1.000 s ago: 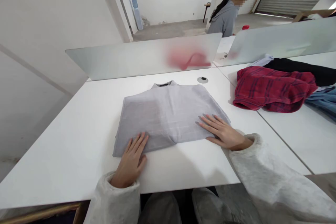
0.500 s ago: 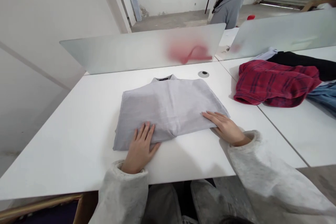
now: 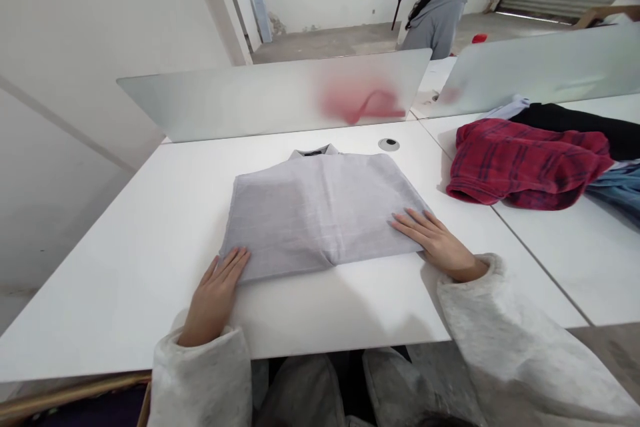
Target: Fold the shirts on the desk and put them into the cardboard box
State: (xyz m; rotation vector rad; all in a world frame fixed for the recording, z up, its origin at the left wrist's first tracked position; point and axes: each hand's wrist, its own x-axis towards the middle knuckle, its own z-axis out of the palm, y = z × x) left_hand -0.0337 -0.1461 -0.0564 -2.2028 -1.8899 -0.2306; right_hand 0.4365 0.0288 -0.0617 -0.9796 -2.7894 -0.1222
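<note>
A folded light grey shirt [image 3: 320, 210] lies flat on the white table [image 3: 125, 240], its collar at the far edge. My left hand [image 3: 214, 297] rests flat at the shirt's near left corner, fingers stretched out and touching the hem. My right hand [image 3: 435, 242] lies flat on the shirt's near right corner, fingers spread on the cloth. Both hands hold nothing. Both arms wear pale fleece sleeves.
A pile of clothes lies on the adjoining table at right: a red plaid garment [image 3: 525, 160], a black one [image 3: 585, 123] and blue denim [image 3: 620, 190]. Frosted dividers [image 3: 250, 97] stand along the far edge. A cable grommet [image 3: 389, 144] sits behind the shirt. A person [image 3: 437, 10] stands beyond.
My left hand has slid left along the shirt's near edge to its left corner. My right hand stays on the right corner. The near hem looks flatter.
</note>
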